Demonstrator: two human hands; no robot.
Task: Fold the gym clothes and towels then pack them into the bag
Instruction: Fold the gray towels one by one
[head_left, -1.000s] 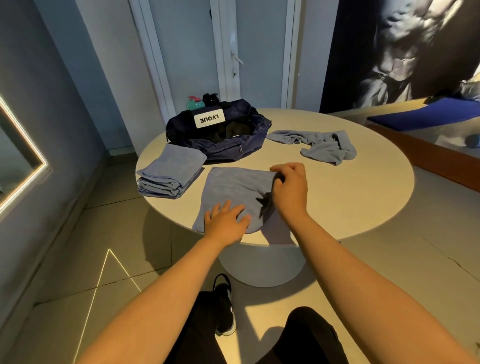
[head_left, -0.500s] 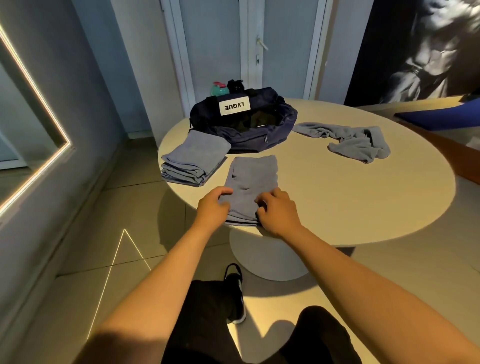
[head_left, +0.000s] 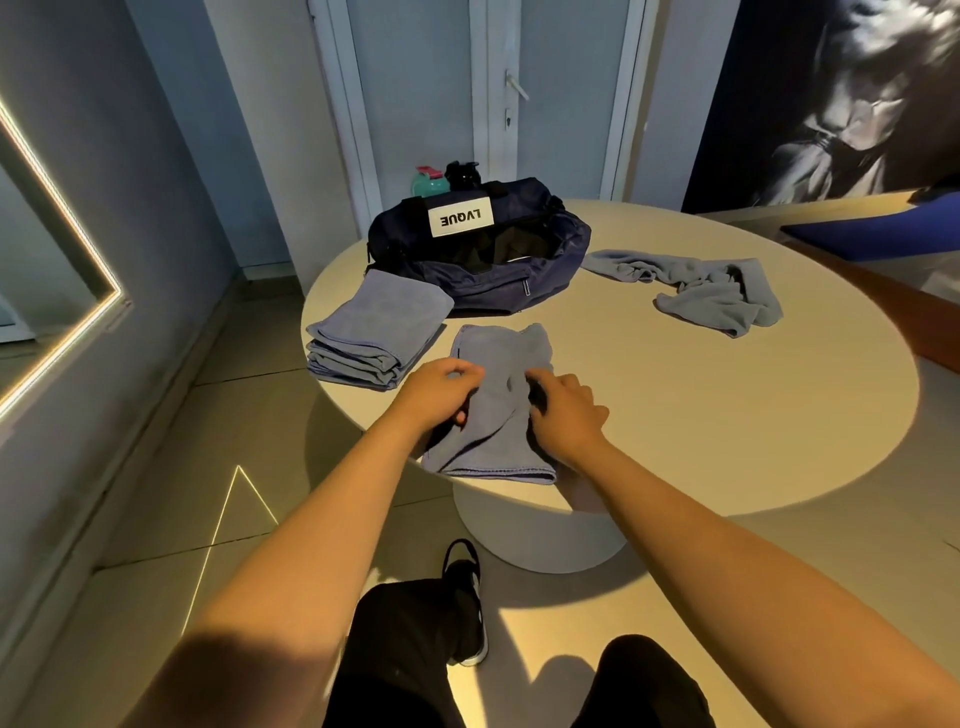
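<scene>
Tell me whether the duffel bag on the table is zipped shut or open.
Open: the navy bag gapes at the top, showing its dark interior.

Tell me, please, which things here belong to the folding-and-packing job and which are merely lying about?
Part of the job:
- half-folded towel, gripped by the left hand and the right hand
- folded towel stack
- crumpled towel
- open navy bag

Just lying about:
- teal bottle and black item behind the bag
- blue mat, far right
</scene>
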